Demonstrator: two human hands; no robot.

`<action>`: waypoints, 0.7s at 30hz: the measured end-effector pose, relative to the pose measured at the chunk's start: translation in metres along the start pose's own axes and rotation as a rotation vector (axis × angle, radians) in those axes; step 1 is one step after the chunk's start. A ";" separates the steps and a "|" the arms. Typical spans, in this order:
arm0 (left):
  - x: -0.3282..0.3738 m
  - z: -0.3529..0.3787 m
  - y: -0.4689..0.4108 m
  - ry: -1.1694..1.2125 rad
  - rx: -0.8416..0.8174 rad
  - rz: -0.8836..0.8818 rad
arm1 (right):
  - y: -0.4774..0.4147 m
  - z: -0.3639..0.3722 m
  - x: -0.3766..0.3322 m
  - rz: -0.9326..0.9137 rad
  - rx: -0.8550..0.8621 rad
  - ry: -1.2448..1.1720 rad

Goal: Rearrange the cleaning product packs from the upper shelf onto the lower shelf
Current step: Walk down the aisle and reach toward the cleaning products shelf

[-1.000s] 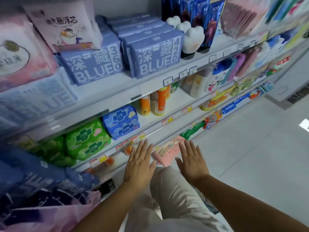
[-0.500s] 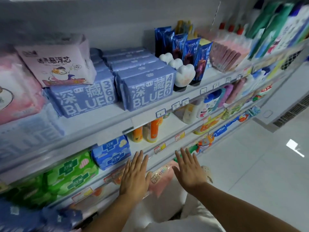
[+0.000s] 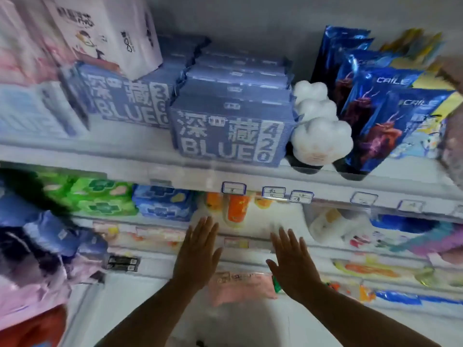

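Both hands, the left hand (image 3: 198, 254) and right hand (image 3: 292, 264), have risen, two open, empty palms.

L hand (image 3: 198, 256), R hand (image 3: 292, 265) flat, apparently empty.

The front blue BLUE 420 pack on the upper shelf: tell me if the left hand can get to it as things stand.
Probably yes. The front blue BLUE 420 pack stands at the shelf edge with nothing before it, and the left hand is open and empty, lower down. The white paw-shaped items press its right side only.
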State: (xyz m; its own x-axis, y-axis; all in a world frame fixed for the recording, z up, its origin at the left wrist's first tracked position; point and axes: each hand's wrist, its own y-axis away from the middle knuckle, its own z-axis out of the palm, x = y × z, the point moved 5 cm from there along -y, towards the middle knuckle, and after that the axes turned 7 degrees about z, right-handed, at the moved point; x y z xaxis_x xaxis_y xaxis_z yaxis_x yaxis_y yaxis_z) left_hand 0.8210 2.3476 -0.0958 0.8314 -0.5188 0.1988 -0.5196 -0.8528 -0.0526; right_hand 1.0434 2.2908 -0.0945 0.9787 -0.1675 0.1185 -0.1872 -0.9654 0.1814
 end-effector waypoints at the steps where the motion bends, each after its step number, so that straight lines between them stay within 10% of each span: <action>1: 0.002 0.003 0.001 -0.010 -0.007 -0.032 | -0.004 0.007 0.006 -0.017 -0.037 -0.012; 8: -0.019 0.033 -0.016 -0.113 -0.008 -0.020 | -0.027 0.029 -0.005 -0.063 -0.023 -0.090; 21: -0.038 0.069 -0.037 -0.172 0.592 0.175 | -0.051 0.062 -0.022 -0.064 0.813 -0.157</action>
State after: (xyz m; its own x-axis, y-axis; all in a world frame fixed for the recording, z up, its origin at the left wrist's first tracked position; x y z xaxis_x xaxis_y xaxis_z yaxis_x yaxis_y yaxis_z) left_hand 0.8220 2.3942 -0.1685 0.7894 -0.6135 -0.0195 -0.4951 -0.6176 -0.6111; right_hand 1.0366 2.3313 -0.1670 0.9970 -0.0753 -0.0170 -0.0710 -0.8070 -0.5862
